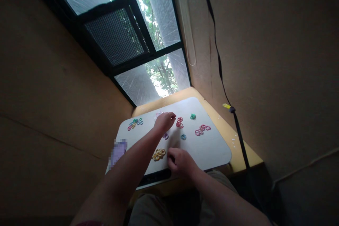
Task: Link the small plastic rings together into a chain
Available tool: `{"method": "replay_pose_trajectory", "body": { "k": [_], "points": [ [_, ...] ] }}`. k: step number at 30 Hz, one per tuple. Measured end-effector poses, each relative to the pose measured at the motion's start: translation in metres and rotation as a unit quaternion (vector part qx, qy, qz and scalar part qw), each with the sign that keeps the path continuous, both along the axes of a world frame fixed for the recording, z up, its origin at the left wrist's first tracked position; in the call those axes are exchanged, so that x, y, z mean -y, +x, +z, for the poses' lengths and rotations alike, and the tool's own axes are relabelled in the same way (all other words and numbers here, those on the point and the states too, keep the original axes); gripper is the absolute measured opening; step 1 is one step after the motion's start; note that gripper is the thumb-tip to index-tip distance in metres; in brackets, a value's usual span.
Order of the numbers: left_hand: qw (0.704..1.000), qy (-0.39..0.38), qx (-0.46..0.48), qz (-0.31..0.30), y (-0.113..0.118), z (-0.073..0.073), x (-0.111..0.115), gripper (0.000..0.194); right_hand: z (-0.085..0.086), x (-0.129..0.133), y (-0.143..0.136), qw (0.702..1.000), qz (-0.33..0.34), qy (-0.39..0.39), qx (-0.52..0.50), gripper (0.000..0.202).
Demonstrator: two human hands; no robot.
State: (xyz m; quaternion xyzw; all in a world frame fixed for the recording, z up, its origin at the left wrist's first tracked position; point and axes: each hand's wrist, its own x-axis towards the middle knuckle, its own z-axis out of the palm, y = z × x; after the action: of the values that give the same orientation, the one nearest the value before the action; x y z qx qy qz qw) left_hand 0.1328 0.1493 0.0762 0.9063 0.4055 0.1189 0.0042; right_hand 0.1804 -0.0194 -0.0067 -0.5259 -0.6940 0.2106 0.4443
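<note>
My left hand (164, 121) reaches across the white board (212, 150), its fingertips pinched together just left of a pile of red rings (179, 123). Whatever is between those fingers is too small to make out. Near the front edge, my right hand (182, 162) rests with curled fingers, right of a heap of yellow rings (159, 154); its inside is hidden. Purple rings (165, 136) show partly beside my left wrist. Small groups of blue rings (183, 137), green rings (193, 116) and pink rings (202, 130) lie farther right.
A mixed pile of coloured rings (135, 123) lies at the board's far left, with a blurred purple packet (118, 152) below it. The board sits on a yellow wooden table (245, 152) against a window (161, 74). A black strap (239, 134) hangs at the right.
</note>
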Motion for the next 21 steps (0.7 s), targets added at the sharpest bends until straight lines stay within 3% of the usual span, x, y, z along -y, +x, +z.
{"method": "replay_pose_trajectory", "body": {
  "k": [3, 7, 12, 16, 21],
  "points": [
    [1.000, 0.017, 0.017, 0.004, -0.027, 0.011, -0.001, 0.022, 0.001, 0.001, -0.001, 1.000, -0.002, -0.010, 0.003, 0.008],
    [0.998, 0.003, 0.021, 0.055, -0.084, 0.025, -0.003, 0.023, 0.000, 0.001, -0.002, 1.000, -0.003, -0.013, 0.010, 0.008],
    [0.996, -0.016, 0.007, 0.093, -0.138, 0.030, 0.009, 0.022, 0.000, 0.001, -0.003, 1.000, -0.008, -0.014, 0.018, 0.009],
    [0.999, -0.025, -0.004, 0.048, -0.139, 0.027, 0.028, 0.022, 0.001, 0.001, -0.003, 0.999, -0.014, -0.014, 0.027, 0.008],
    [0.998, -0.054, -0.005, -0.012, -0.113, 0.019, 0.046, 0.021, 0.000, 0.001, -0.004, 0.999, -0.016, -0.016, 0.037, 0.008]
  ]
}}
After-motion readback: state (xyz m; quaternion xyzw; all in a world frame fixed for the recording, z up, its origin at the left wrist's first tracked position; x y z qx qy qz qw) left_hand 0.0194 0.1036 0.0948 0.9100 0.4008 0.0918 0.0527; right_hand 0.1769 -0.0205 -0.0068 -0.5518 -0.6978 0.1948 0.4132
